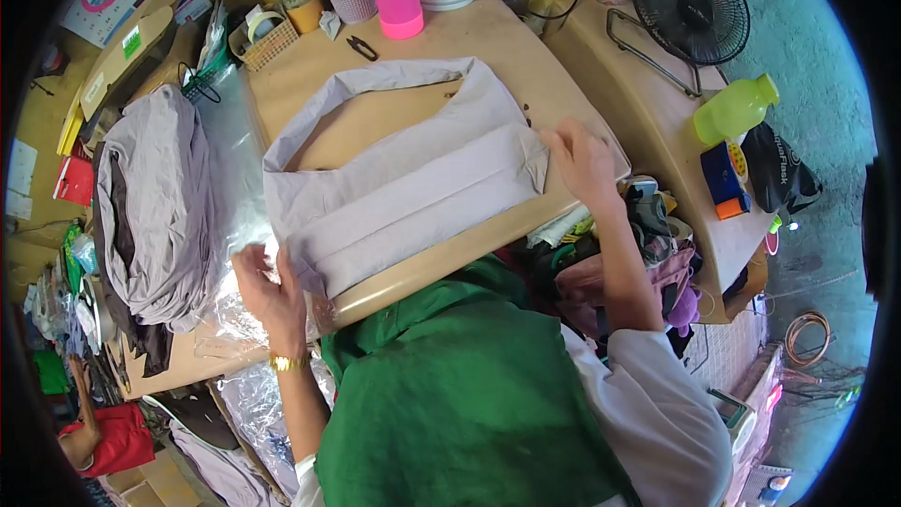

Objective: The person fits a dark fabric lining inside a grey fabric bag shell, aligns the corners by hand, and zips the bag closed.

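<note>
A light grey fabric sling bag [413,207] lies flat on the tan table [526,38], its lower part creased in long folds. Its wide strap loops away toward the far side. At the bag's right edge, the bent fingers of my right hand [584,167] pinch the fabric near the corner. Beside the lower left corner is my left hand [270,293], thumb and fingers apart, over clear plastic sheeting [235,197]. A gold band circles my left wrist.
On the left sits a heap of grey fabric [155,216]. Small black snips [361,48], a pink bottle [398,0] and a basket [267,42] stand or lie at the back. A black fan [690,5] and a yellow-green bottle [735,110] occupy the right-hand surface.
</note>
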